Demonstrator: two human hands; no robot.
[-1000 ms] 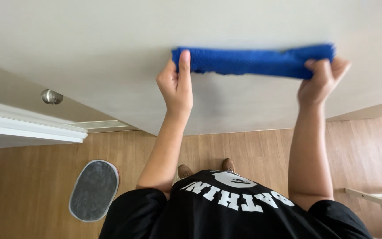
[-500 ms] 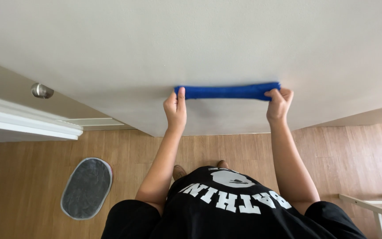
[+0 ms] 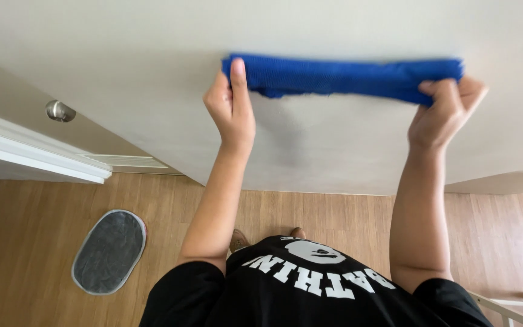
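Overhead, a rolled blue cloth point(image 3: 346, 77) lies pressed against the pale wall point(image 3: 122, 54), its long axis running straight across from side to side. Left hand point(image 3: 231, 109) pinches the left end, the right hand point(image 3: 443, 112) clenches the right end. Below are a wooden floor point(image 3: 25, 242), an oval grey mat point(image 3: 109, 251) and a doorknob point(image 3: 59, 111).

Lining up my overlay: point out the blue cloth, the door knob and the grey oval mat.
blue cloth point(image 3: 346, 77), head view, middle of the roll
door knob point(image 3: 59, 111), head view, round metal face
grey oval mat point(image 3: 109, 251), head view, centre
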